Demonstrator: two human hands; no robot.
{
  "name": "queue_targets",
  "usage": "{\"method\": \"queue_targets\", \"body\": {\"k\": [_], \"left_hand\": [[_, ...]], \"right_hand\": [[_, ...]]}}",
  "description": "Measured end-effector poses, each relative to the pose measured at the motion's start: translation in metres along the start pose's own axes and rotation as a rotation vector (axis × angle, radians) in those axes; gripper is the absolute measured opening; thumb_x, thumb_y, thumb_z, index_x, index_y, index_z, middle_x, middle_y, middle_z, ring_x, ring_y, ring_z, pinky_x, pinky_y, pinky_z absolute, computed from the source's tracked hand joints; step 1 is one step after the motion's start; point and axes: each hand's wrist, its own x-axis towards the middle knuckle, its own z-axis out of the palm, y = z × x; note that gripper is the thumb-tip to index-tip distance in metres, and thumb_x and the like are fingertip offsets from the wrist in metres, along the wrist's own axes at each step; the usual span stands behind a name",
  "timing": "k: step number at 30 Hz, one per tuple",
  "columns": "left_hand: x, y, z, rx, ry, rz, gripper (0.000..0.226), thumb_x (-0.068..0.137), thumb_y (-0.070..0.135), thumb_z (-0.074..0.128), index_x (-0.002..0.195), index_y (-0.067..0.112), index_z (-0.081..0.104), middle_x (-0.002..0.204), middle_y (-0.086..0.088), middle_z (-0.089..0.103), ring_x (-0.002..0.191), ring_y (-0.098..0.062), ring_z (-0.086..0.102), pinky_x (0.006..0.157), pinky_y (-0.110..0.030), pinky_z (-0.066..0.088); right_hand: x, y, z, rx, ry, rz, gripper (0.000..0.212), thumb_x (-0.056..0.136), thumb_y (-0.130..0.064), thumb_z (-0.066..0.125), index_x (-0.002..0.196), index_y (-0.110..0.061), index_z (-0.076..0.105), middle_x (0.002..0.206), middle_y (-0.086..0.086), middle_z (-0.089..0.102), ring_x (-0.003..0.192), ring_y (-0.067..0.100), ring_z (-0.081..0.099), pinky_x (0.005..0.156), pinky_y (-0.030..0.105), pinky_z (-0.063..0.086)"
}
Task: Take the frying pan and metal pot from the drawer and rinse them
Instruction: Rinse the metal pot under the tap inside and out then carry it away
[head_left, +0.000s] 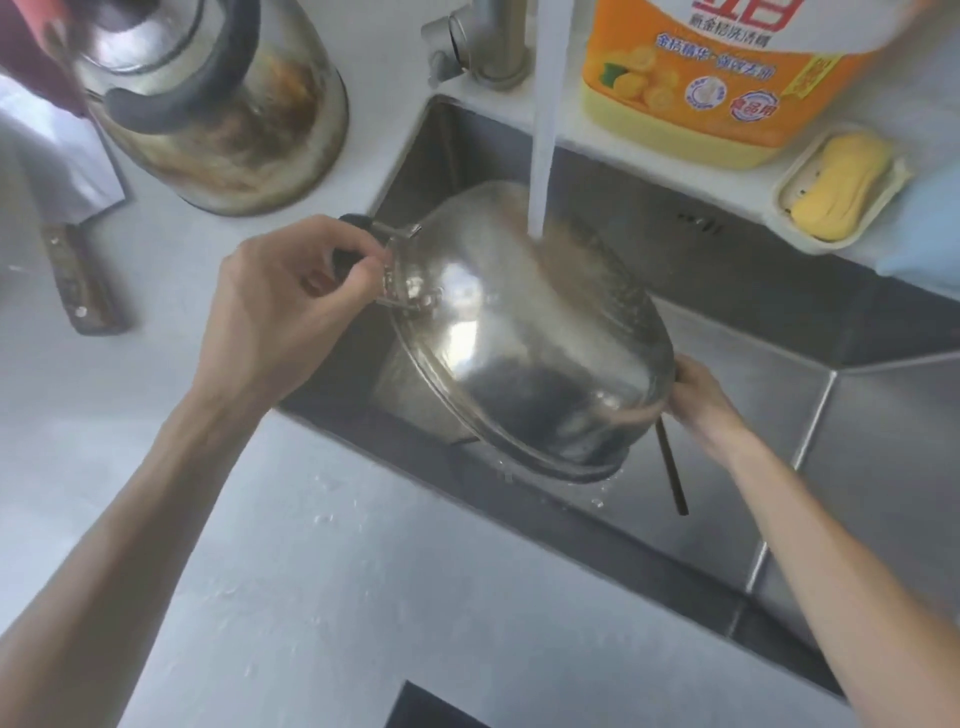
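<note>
A shiny metal pot (524, 338) hangs tilted over the steel sink (779, 415), its rounded underside turned up. A stream of tap water (543, 130) falls from the faucet (498, 47) onto the pot's upper side and splashes. My left hand (280, 317) grips the pot's dark left handle. On the opposite side my right hand (698, 400) holds the pot's rim; the handle there is hidden. No frying pan shows in the frame.
A stained metal kettle (218, 104) stands on the grey counter at the back left, with a cleaver (67, 218) lying beside it. An orange detergent bottle (717, 78) and a yellow soap (841, 184) in its dish sit behind the sink. A dark thin stick (672, 473) leans in the sink.
</note>
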Motion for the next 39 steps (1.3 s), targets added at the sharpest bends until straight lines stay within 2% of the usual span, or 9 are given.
{"method": "queue_targets", "body": {"k": [5, 11, 17, 22, 26, 31, 36, 37, 39], "left_hand": [[-0.015, -0.040, 0.009, -0.135, -0.190, -0.300, 0.013, 0.087, 0.023, 0.062, 0.076, 0.022, 0.069, 0.052, 0.008, 0.061, 0.049, -0.004, 0.047, 0.061, -0.031, 0.041], [-0.031, -0.073, 0.034, -0.273, -0.284, -0.484, 0.016, 0.090, 0.020, 0.060, 0.083, 0.027, 0.072, 0.084, -0.011, 0.072, 0.076, -0.021, 0.065, 0.077, -0.034, 0.055], [-0.019, -0.062, 0.024, -0.357, -0.118, -0.307, 0.020, 0.091, 0.008, 0.058, 0.091, 0.027, 0.064, 0.078, -0.003, 0.068, 0.071, -0.010, 0.063, 0.079, -0.030, 0.054], [-0.016, -0.030, -0.003, -0.229, 0.018, -0.037, 0.028, 0.088, 0.011, 0.058, 0.089, 0.038, 0.065, 0.065, 0.012, 0.064, 0.061, -0.005, 0.058, 0.068, -0.025, 0.051], [-0.019, 0.003, -0.016, -0.139, 0.022, 0.091, 0.027, 0.083, 0.027, 0.059, 0.091, 0.053, 0.064, 0.069, 0.005, 0.063, 0.065, -0.019, 0.059, 0.071, -0.030, 0.050], [-0.010, -0.014, -0.019, -0.133, 0.024, -0.022, 0.028, 0.077, 0.037, 0.060, 0.100, 0.053, 0.059, 0.073, -0.021, 0.065, 0.068, -0.043, 0.058, 0.074, -0.055, 0.053], [-0.015, -0.060, -0.003, -0.103, -0.183, -0.231, 0.080, 0.065, 0.062, 0.062, 0.137, 0.045, 0.035, 0.076, 0.011, 0.073, 0.075, -0.017, 0.066, 0.081, -0.040, 0.051], [-0.015, -0.065, 0.004, -0.081, -0.213, -0.231, 0.072, 0.064, 0.064, 0.062, 0.131, 0.048, 0.042, 0.077, 0.010, 0.073, 0.074, -0.010, 0.065, 0.082, -0.039, 0.050], [-0.012, -0.071, 0.019, 0.053, -0.244, -0.199, 0.046, 0.066, 0.064, 0.059, 0.105, 0.039, 0.062, 0.065, 0.005, 0.066, 0.062, -0.006, 0.058, 0.071, -0.039, 0.049]], "right_hand": [[0.003, -0.011, -0.037, -0.012, 0.138, -0.076, 0.026, 0.094, -0.013, 0.050, 0.080, -0.025, 0.068, 0.051, -0.014, 0.061, 0.047, 0.001, 0.044, 0.046, 0.014, 0.034], [-0.003, -0.057, -0.064, -0.035, 0.258, -0.338, 0.017, 0.089, -0.030, 0.057, 0.086, -0.039, 0.071, 0.074, -0.016, 0.069, 0.067, 0.003, 0.055, 0.058, 0.012, 0.043], [-0.014, -0.060, -0.061, 0.066, 0.233, -0.512, 0.026, 0.085, -0.011, 0.064, 0.088, -0.037, 0.068, 0.082, -0.018, 0.069, 0.081, 0.004, 0.060, 0.075, 0.014, 0.048], [-0.002, -0.031, -0.034, 0.167, 0.199, -0.337, 0.028, 0.086, 0.001, 0.060, 0.083, -0.027, 0.058, 0.067, -0.019, 0.066, 0.067, -0.003, 0.057, 0.068, 0.015, 0.045], [0.010, -0.014, -0.004, 0.109, -0.002, -0.132, 0.024, 0.088, 0.006, 0.054, 0.110, -0.002, 0.058, 0.074, -0.015, 0.070, 0.061, -0.009, 0.061, 0.059, 0.009, 0.049], [0.013, -0.013, 0.000, 0.146, -0.064, -0.061, 0.030, 0.090, -0.002, 0.056, 0.119, -0.009, 0.056, 0.091, 0.013, 0.065, 0.082, 0.022, 0.055, 0.063, 0.021, 0.048], [0.012, -0.012, -0.043, 0.130, 0.024, -0.090, 0.085, 0.066, -0.044, 0.078, 0.140, -0.029, 0.039, 0.108, 0.006, 0.066, 0.082, 0.008, 0.062, 0.083, 0.025, 0.048], [0.010, -0.014, -0.050, 0.108, 0.045, -0.116, 0.093, 0.058, -0.051, 0.079, 0.139, -0.025, 0.041, 0.112, 0.005, 0.065, 0.090, 0.009, 0.063, 0.087, 0.026, 0.049], [0.007, -0.016, -0.062, 0.068, 0.080, -0.178, 0.071, 0.068, -0.040, 0.077, 0.131, -0.020, 0.053, 0.112, 0.001, 0.067, 0.101, 0.011, 0.064, 0.095, 0.029, 0.049]]}}
